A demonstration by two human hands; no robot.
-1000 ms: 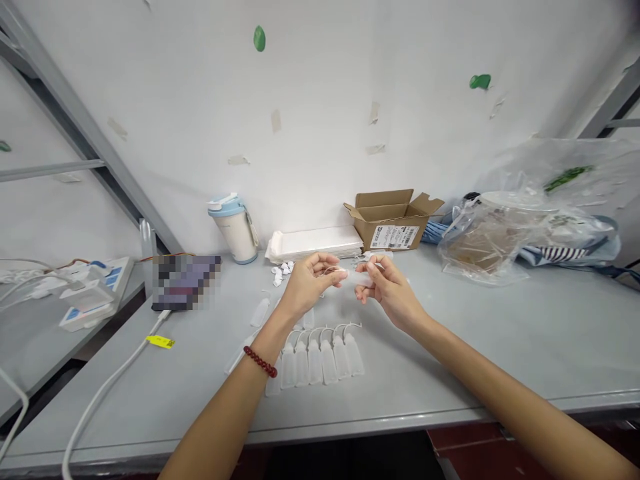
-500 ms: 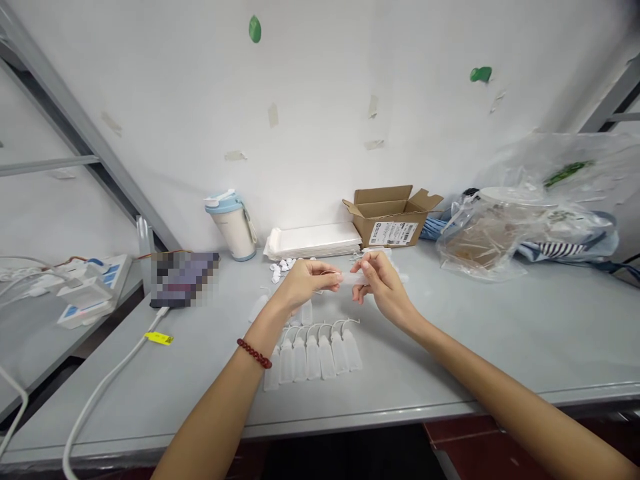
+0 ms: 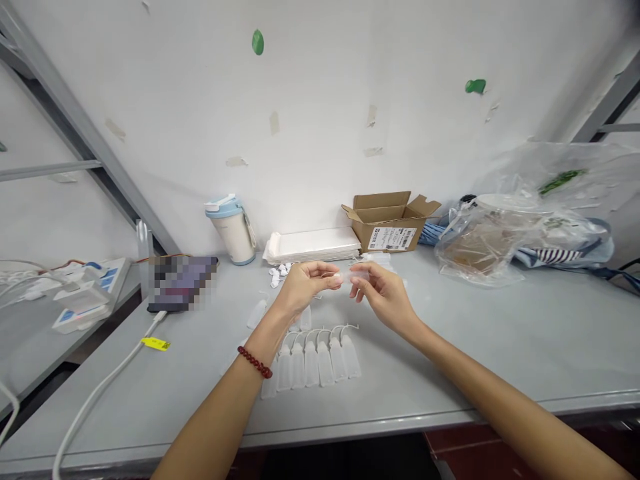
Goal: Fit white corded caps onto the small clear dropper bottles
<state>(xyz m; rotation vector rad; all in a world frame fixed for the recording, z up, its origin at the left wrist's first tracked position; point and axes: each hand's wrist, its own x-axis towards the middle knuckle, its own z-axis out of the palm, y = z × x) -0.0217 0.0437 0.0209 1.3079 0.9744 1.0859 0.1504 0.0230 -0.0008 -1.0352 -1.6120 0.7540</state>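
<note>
My left hand [image 3: 303, 290] pinches the neck end of a small translucent plastic bottle [image 3: 349, 276] between thumb and fingertips. From the other side, the curled fingers of my right hand [image 3: 383, 297] grip its body, so the bottle lies roughly level between the two hands. Fingers cover much of it. Below them a row of similar translucent bottles [image 3: 311, 365] lies flat on the table, each with a thin curved white strip at its top. Small white caps [image 3: 276, 277] lie loosely behind my left hand. More bottles [image 3: 377, 259] lie behind my right hand.
Along the wall stand a cream and blue tumbler [image 3: 233, 233], a stack of white packets [image 3: 315, 245] and an open cardboard box [image 3: 390, 227]. Clear plastic bags [image 3: 475, 247] sit right. A phone-like device [image 3: 183, 283] with a white cable [image 3: 107, 383] lies left, near a power strip [image 3: 90, 300].
The view has tilted slightly upward. Both hands stay on the same bottle, and my right fingers have closed further around it, nearer my left hand.
</note>
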